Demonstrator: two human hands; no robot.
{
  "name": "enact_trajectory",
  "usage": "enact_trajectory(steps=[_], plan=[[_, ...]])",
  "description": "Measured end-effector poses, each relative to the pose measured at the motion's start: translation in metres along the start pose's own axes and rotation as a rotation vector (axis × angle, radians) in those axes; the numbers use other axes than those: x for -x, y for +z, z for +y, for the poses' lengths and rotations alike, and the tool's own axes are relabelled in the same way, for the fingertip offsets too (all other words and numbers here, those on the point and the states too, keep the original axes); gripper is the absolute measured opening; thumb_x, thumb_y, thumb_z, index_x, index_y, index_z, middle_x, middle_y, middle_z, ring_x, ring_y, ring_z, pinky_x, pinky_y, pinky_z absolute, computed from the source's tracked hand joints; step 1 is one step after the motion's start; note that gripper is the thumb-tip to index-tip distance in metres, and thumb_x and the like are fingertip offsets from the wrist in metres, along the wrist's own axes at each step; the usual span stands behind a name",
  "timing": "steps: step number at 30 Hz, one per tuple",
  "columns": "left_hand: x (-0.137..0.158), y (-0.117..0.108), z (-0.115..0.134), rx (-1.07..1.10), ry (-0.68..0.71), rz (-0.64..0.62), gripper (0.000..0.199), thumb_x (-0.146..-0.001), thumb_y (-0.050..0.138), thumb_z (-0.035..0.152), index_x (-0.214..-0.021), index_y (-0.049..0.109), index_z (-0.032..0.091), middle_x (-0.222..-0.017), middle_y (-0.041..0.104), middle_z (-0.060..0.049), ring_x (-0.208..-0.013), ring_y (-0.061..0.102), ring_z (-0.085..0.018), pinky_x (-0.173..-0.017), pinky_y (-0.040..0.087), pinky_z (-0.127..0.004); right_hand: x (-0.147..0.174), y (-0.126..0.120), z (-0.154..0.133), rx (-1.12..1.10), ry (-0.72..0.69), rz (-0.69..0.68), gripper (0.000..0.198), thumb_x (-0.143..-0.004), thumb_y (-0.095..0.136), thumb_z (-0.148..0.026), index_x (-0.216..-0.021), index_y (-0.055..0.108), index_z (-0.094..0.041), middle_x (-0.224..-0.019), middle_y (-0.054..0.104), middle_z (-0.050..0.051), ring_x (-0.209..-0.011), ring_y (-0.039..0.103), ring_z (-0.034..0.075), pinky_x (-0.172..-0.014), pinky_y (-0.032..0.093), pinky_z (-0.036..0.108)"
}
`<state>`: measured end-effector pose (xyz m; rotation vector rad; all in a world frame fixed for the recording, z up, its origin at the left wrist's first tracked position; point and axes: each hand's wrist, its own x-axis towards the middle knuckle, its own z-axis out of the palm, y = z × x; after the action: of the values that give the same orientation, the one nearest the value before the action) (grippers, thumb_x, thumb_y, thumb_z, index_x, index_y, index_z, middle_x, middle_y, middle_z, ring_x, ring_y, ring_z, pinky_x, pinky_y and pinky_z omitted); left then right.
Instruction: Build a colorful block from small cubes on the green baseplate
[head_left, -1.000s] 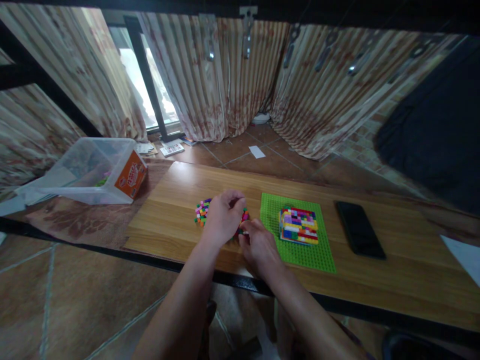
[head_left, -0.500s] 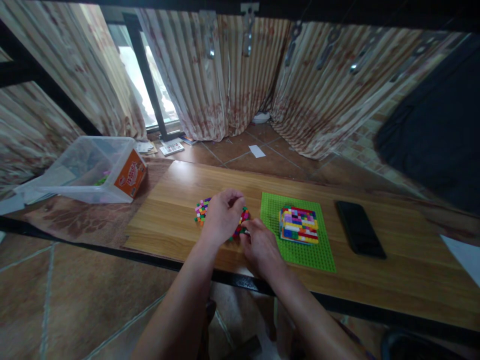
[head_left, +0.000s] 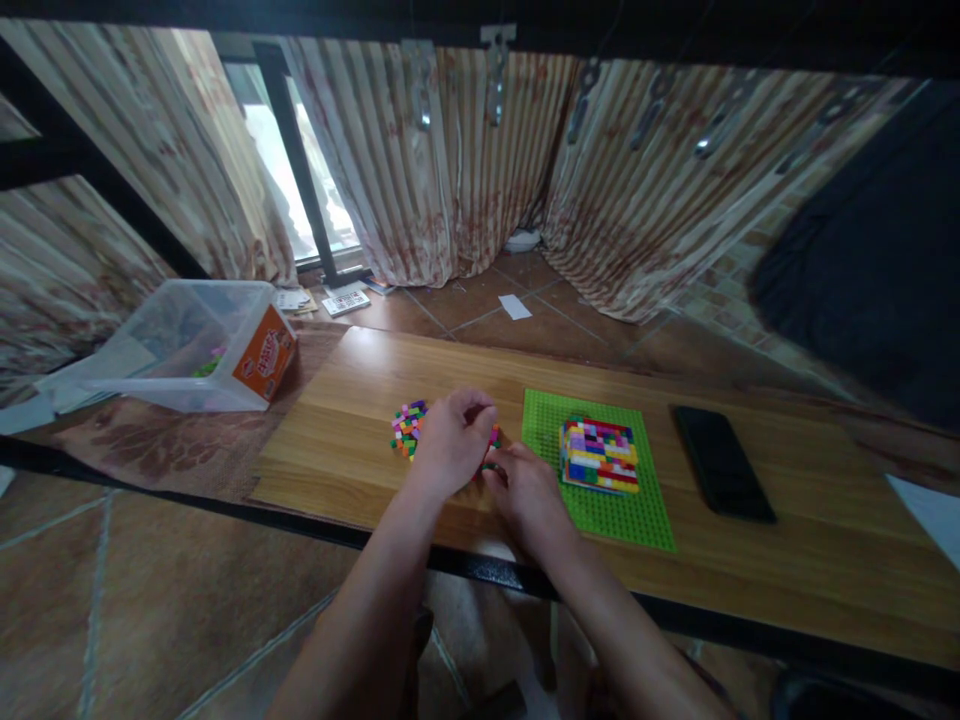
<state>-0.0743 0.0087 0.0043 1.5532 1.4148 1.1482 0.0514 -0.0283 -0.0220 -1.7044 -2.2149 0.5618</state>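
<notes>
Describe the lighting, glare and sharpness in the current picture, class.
Head view: the window is washed out; head view: pale glare sits on the wooden tabletop near its far left corner; head view: the loose bricks look soft, anything at the right hand's fingers unclear.

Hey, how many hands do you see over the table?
2: the left hand is over the loose bricks; the right hand is at their right edge, beside the green baseplate. No others show.

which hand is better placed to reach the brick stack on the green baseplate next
Probably the right hand: it is beside the green baseplate, while the left hand is farther off, over the loose bricks.
</notes>
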Motion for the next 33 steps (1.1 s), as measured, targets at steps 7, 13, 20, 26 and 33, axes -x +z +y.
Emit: enact_trajectory(steps=[7, 13, 20, 26, 33], plan=[[0.000, 0.002, 0.002, -0.002, -0.032, -0.015, 0.012, -0.078, 0.056, 0.020, -0.077, 0.068, 0.016, -0.073, 0.069, -0.003, -0.069, 0.062, -0.015, -0.065, 0.046, -0.026, 0.001, 0.002, 0.007, -0.049, -0.015, 0.081, 0.022, -0.081, 0.057, -0.010, -0.097, 0.072, -0.014, -0.088, 0.068, 0.010, -0.077, 0.065, 0.020, -0.077, 0.049, 0.030], [0.003, 0.013, 0.007, 0.102, -0.107, 0.046, 0.013, -0.080, 0.058, 0.023, -0.075, 0.067, 0.016, -0.071, 0.066, -0.002, -0.069, 0.059, -0.014, -0.067, 0.045, -0.026, 0.000, -0.011, 0.014, -0.179, -0.042, 0.224, 0.016, -0.080, 0.057, -0.013, -0.085, 0.072, -0.014, -0.075, 0.065, 0.006, -0.068, 0.061, 0.018, -0.068, 0.047, 0.030], [0.013, 0.035, 0.028, 1.011, -0.668, -0.075, 0.031, -0.090, 0.051, 0.041, -0.081, 0.066, 0.014, -0.074, 0.066, -0.006, -0.068, 0.062, -0.016, -0.067, 0.048, -0.028, 0.005, -0.033, 0.011, -0.585, 0.006, 0.389, 0.019, -0.081, 0.063, -0.028, -0.095, 0.072, -0.020, -0.088, 0.069, 0.005, -0.075, 0.063, 0.018, -0.068, 0.052, 0.031], [0.014, 0.036, 0.037, 1.258, -0.731, -0.175, 0.033, -0.094, 0.043, 0.031, -0.081, 0.067, 0.012, -0.081, 0.068, -0.010, -0.073, 0.064, -0.017, -0.073, 0.051, -0.029, 0.011, -0.042, 0.014, -0.701, 0.004, 0.467, 0.023, -0.080, 0.066, -0.028, -0.103, 0.070, -0.022, -0.094, 0.070, 0.005, -0.081, 0.065, 0.017, -0.072, 0.054, 0.031], [0.013, 0.036, 0.043, 1.333, -0.764, -0.226, 0.040, -0.094, 0.042, 0.040, -0.091, 0.067, 0.009, -0.089, 0.068, -0.013, -0.080, 0.064, -0.017, -0.083, 0.051, -0.030, 0.019, -0.058, 0.035, -0.591, -0.053, 0.575, 0.015, -0.089, 0.057, -0.027, -0.093, 0.071, -0.025, -0.095, 0.070, 0.003, -0.090, 0.065, 0.018, -0.080, 0.052, 0.034]])
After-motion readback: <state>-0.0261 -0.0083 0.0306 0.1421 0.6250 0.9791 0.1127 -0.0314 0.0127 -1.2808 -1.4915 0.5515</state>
